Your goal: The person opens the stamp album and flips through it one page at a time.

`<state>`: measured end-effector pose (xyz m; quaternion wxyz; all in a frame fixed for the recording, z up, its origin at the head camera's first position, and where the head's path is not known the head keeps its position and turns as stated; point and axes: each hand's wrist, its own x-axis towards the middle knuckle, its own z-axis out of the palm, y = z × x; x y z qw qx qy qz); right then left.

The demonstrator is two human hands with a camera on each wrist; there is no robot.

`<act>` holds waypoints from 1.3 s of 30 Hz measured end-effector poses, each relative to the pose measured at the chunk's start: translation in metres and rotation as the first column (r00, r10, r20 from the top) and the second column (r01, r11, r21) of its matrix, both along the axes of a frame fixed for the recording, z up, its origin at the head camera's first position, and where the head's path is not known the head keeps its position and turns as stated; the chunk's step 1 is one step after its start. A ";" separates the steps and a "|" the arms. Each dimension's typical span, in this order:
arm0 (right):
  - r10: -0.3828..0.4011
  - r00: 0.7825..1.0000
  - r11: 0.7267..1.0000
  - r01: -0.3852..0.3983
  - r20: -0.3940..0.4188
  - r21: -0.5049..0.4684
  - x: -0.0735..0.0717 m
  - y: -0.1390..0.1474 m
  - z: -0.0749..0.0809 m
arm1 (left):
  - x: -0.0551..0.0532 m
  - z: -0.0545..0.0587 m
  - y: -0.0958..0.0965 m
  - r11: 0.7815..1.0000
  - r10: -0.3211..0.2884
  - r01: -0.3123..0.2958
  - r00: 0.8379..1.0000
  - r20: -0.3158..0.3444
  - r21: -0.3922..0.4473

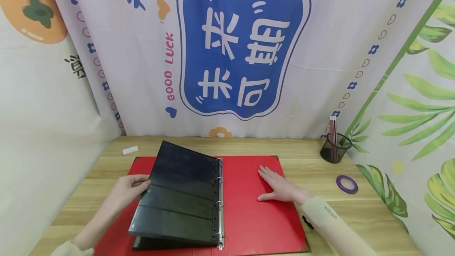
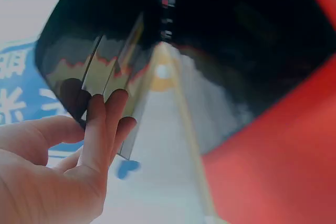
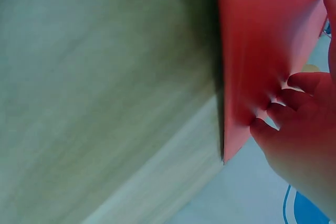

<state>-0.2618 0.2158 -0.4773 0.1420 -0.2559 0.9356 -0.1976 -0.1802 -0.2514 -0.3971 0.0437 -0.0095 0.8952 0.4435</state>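
A red ring binder (image 1: 249, 216) lies spread on the wooden table, its metal rings (image 1: 220, 204) running down the middle. Black pocket pages (image 1: 181, 192) hang from the rings over the left cover, the upper ones lifted at their outer edge. At that edge my left hand (image 1: 133, 187) pinches the lifted pages between thumb and fingers; the left wrist view shows the fingers (image 2: 97, 124) behind the glossy sheet. My right hand (image 1: 279, 185) rests with spread fingers on the red right cover, and the right wrist view shows its fingertips (image 3: 270, 103) touching that cover.
A white eraser-like block (image 1: 130, 150) lies at the table's back left. Toward the back right stands a black mesh pen cup (image 1: 335, 151) with pencils, and a purple tape roll (image 1: 346, 184) lies in front of it. Printed cloth (image 1: 149, 90) hangs behind the table.
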 end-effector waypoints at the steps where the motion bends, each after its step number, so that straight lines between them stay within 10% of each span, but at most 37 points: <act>1: 0.003 1.000 1.000 -0.003 -0.005 0.001 0.000 0.000 -0.001 | 0.000 -0.006 -0.003 1.000 0.004 -0.004 1.000 0.006 -0.012; 14: 0.004 1.000 1.000 -0.004 -0.015 -0.012 0.004 0.000 -0.003 | -0.006 -0.052 -0.020 0.991 -0.008 0.016 0.998 0.064 -0.132; 39: -0.008 1.000 1.000 0.008 -0.027 -0.012 0.000 0.002 -0.010 | -0.009 -0.065 -0.006 0.907 -0.014 -0.023 0.996 -0.084 -0.421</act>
